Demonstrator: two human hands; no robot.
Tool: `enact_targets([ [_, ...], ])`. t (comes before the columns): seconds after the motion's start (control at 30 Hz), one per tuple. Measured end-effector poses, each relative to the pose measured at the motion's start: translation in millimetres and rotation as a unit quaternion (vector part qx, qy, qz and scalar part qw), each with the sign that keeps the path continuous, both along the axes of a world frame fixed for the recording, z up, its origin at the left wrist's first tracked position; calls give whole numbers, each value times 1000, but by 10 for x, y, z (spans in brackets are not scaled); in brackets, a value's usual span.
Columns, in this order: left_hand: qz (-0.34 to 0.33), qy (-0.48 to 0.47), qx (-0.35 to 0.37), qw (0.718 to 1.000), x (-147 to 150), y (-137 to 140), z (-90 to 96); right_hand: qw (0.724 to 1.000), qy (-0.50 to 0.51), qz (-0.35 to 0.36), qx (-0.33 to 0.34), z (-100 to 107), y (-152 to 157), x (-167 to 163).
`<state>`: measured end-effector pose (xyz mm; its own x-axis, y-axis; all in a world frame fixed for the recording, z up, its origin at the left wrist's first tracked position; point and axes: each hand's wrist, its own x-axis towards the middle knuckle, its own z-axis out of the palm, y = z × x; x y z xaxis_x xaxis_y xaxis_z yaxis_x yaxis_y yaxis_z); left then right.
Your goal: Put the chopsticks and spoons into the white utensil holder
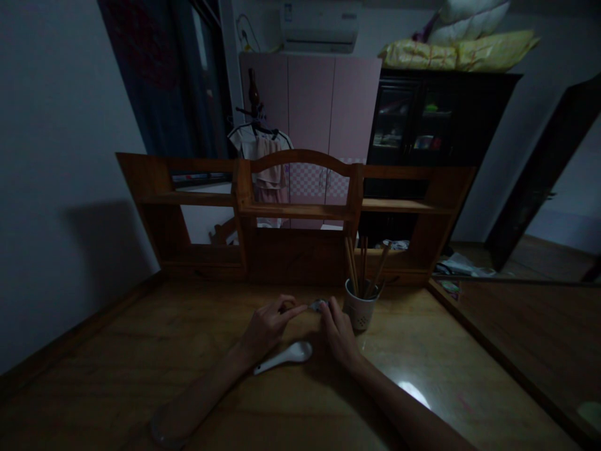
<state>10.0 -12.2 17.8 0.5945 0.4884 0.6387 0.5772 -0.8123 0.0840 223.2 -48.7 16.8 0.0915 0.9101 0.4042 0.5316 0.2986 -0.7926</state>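
My left hand (270,322) is closed around the handle end of a small shiny metal utensil (315,305), its index finger stretched along it. Whether this is a fork or a spoon I cannot tell in the dim light. At the wider end, the fingers of my right hand (339,331) pinch the utensil. A white soup spoon (286,357) lies on the table below my hands, bowl to the right. Just right of my right hand stands a pale cup (360,313) with several wooden chopsticks (362,266) upright in it.
The wooden table (211,338) has a low shelf unit (295,213) along its back edge. A wall (61,188) borders its left side, and a raised edge (488,351) runs down the right. Beyond stand a pink wardrobe (310,106) and a dark cabinet (436,119).
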Motion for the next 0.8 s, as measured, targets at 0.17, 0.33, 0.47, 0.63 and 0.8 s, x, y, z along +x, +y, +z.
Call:
enact_targets([
  [0.17,11,-32,20,999,2,27,-60,1000,5,6,2,-34,33,-5],
  [0.33,9,-41,10,999,-1,25,-74,1000,3,-2,7,-19,11,1],
  [0.47,14,-35,-9,999,-8,20,-69,1000,10,11,9,-1,17,5],
  [0.63,26,-54,-25,998,-8,69,-64,999,30,21,11,-62,51,-9],
  [0.8,34,-112,-82,990,-45,174,-14,996,71,47,36,-1,-50,-106],
])
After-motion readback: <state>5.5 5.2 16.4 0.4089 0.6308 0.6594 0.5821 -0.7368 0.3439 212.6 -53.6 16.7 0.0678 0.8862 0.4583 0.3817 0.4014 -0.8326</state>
